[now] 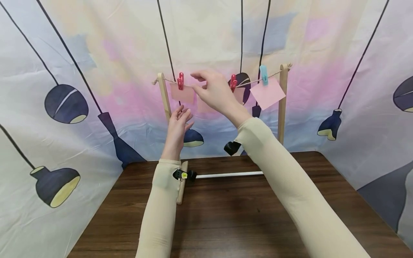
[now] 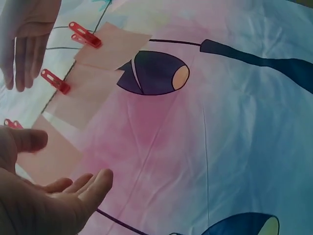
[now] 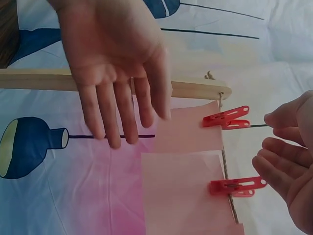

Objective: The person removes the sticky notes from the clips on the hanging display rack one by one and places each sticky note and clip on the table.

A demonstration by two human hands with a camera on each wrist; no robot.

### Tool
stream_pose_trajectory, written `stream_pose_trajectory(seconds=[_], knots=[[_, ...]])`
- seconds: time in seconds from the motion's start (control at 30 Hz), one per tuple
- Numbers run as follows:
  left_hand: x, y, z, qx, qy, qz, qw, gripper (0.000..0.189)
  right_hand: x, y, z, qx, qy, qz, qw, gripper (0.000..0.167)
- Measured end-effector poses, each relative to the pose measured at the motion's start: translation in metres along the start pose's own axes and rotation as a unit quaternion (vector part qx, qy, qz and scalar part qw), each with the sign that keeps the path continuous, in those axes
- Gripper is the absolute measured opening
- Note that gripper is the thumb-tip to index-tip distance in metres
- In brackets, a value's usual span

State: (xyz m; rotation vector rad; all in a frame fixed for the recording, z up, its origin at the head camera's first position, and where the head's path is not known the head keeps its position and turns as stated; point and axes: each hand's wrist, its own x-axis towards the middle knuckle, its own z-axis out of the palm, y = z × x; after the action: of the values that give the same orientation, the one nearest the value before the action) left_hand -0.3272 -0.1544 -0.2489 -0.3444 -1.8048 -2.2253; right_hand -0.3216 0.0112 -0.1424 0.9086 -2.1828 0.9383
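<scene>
A twine line (image 1: 275, 74) carries several pink paper sheets (image 1: 182, 94). Pegs fix them: a red clothespin (image 1: 180, 81) near the left post, another red clothespin (image 1: 233, 82) farther right, and a blue clothespin (image 1: 263, 75) by the right post. A third, middle red clothespin (image 2: 55, 81) shows in the left wrist view; in the head view my right hand covers it. My right hand (image 1: 216, 89), fingers loosely bent, hovers before the line near the middle sheet (image 3: 186, 191). Lower, my left hand (image 1: 177, 130) is spread below the leftmost sheet. Neither hand holds anything.
Wooden posts (image 1: 282, 104) hold the line's ends. A wooden foot (image 1: 182, 182) and a white bar (image 1: 229, 175) lie on the dark brown table (image 1: 232, 222). Behind hangs a cloth backdrop (image 1: 209, 36) printed with lamps.
</scene>
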Motion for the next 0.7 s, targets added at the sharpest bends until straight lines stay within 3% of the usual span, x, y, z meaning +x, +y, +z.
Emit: stream_pose_trajectory(seconds=[0.2, 0.43, 0.53, 0.7], knots=[[0.011, -0.002, 0.006, -0.032, -0.018, -0.012, 0.9993, 0.073, 0.018, -0.002, 0.012, 0.009, -0.037, 0.033, 0.9987, 0.048], [0.024, -0.002, 0.016, -0.127, 0.021, -0.018, 0.9915, 0.071, 0.033, -0.007, 0.023, -0.024, -0.085, 0.061, 0.9943, 0.059], [0.025, -0.003, 0.020, -0.178, 0.046, 0.001, 0.9829, 0.064, 0.037, -0.010, 0.025, -0.033, -0.094, 0.068, 0.9927, 0.062], [0.022, -0.006, 0.026, -0.229, 0.079, 0.062, 0.9683, 0.047, 0.039, -0.014, 0.026, -0.037, -0.092, 0.076, 0.9922, 0.061]])
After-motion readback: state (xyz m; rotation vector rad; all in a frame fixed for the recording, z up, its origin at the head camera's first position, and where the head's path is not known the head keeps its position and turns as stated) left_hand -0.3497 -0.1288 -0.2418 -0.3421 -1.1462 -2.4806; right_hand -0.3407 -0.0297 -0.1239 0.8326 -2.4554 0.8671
